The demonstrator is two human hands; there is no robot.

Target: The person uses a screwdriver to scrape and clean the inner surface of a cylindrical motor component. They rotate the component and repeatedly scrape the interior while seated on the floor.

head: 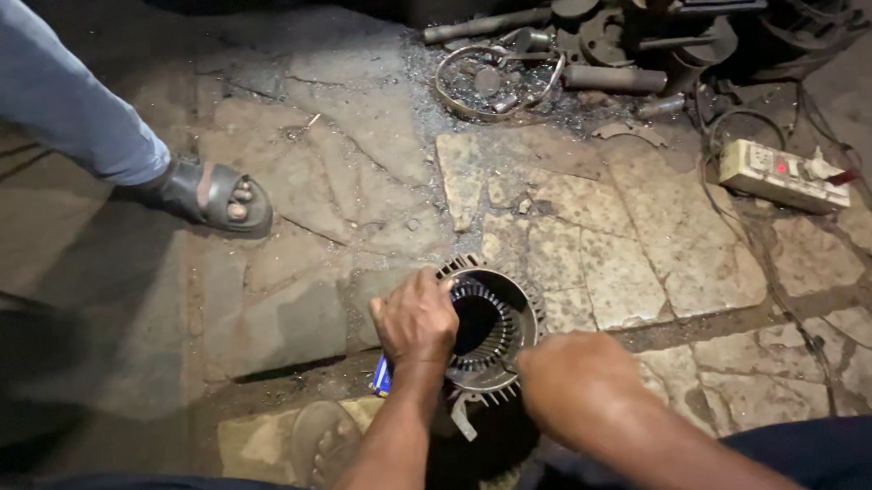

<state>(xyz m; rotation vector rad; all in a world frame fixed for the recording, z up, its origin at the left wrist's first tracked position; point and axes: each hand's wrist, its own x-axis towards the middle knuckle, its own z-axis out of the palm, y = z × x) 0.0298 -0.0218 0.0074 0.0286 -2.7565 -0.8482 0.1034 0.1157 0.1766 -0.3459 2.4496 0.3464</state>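
Stator housing (492, 325), finned round metal shell with a slotted core, stands on end on the cracked stone floor (640, 267), right in front of the person's knees, bore facing up.

Head view only:
- Slots in the core look bare: no copper winding visible in the bore, as far as this angle shows. I'd judge the core stripped and nothing yet put back in.
- Left hand (414, 318) curled over the near-left rim of the housing, fingers closed on it, steadying it. A small blue object (381, 377) sticks out just under the wrist; can't tell whether the hand holds it or it lies on the floor.
- Right hand (566, 376) at the lower-right rim, fingers turned under and hidden; can't tell if it grips the rim or pinches something.
- Pale strip (461, 420) juts out under the housing, between the two forearms.

Around:
- Pile of dark metal parts (603, 46) and a ring with swarf (496, 79) at far side, well apart.
- White power strip (781, 173) with cables to the right.
- Another person's sandalled foot (224, 199) at upper left, well apart from the housing.
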